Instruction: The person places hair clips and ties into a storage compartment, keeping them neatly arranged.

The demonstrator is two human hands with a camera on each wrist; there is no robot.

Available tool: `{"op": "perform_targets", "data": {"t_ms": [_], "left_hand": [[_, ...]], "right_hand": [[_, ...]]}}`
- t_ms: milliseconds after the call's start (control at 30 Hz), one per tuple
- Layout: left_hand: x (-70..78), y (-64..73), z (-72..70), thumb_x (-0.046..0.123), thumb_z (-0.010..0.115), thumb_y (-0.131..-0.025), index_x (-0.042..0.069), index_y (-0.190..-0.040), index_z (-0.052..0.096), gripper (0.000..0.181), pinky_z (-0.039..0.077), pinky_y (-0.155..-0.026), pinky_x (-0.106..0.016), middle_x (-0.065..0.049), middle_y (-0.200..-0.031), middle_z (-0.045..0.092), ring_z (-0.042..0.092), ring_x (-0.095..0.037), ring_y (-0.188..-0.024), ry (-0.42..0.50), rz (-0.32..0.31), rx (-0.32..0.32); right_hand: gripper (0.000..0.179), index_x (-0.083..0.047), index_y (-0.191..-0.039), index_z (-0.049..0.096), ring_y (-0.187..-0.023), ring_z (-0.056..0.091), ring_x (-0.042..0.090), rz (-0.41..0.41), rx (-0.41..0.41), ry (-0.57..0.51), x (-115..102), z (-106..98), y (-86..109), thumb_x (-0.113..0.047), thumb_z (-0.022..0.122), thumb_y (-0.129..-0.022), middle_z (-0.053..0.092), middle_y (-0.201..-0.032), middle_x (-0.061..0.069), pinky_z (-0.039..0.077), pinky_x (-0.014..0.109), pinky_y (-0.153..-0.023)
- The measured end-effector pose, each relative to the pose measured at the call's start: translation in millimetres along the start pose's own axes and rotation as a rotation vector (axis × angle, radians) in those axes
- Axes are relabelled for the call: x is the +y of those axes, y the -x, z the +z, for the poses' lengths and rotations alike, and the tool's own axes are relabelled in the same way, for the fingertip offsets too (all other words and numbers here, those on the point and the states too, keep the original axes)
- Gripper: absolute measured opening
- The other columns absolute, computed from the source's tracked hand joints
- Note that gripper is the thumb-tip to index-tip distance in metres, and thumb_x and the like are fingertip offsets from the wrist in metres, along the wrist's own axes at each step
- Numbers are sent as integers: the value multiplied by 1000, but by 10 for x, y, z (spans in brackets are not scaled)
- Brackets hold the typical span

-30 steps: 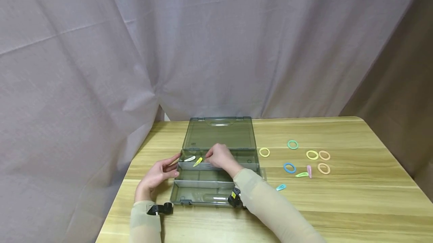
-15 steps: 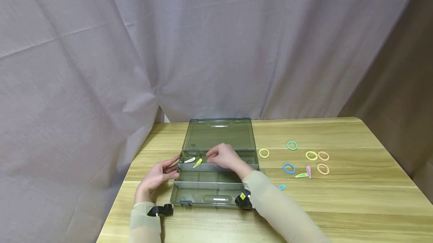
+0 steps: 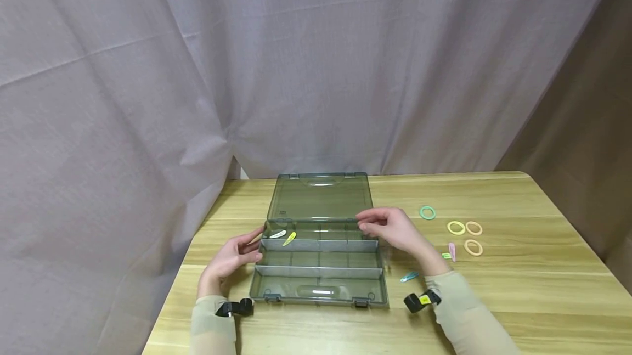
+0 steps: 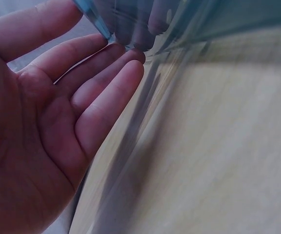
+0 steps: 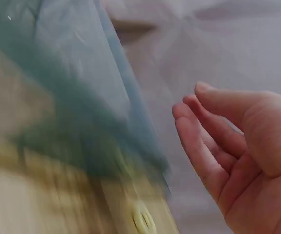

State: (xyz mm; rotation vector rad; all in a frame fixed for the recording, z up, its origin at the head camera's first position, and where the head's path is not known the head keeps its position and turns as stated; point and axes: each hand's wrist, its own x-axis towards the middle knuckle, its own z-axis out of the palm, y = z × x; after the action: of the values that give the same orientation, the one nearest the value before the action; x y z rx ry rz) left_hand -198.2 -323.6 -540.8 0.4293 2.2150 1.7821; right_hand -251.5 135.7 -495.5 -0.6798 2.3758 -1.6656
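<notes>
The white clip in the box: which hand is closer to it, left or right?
Left. The left hand is at the box's left side, just beside the white clip. The right hand is by the box's right side.

Hand (image 5: 252, 168) near blurred box (image 5: 84, 139)

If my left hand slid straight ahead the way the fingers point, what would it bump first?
Your left hand would most likely bump the see-through box, at its left side wall. It looks right up against it, though exact contact is hard to judge.
</notes>
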Motion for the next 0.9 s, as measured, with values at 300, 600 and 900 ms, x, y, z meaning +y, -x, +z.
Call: {"op": "perform_targets", "data": {"t_ms": [300,600,900], "left_hand": [[-18,-7,2,-5,71,-97,-7,-162,34,75,43,-117,-33,-24,-169,29,38,-51,-149,-1,-20,19],[-36,-3,1,-6,70,-97,-8,-162,33,74,44,-114,-25,-24,-169,28,36,-53,-149,6,-10,20],[-29,-7,8,-4,71,-98,-8,-162,33,74,47,-111,-24,-26,-168,29,37,-52,-148,-13,-11,17]], "right_hand": [[26,0,-118,79,-90,72,6,64,94,205,311,-747,603,-16,81,-97,80,-109,8,60,23,-74],[30,9,-120,74,-74,72,18,197,94,156,564,-1159,1010,-7,81,-95,79,-101,16,60,30,-59],[30,5,-110,77,-78,66,4,144,3,304,695,-1253,1100,-1,89,-83,77,-95,10,57,20,-67]]}}
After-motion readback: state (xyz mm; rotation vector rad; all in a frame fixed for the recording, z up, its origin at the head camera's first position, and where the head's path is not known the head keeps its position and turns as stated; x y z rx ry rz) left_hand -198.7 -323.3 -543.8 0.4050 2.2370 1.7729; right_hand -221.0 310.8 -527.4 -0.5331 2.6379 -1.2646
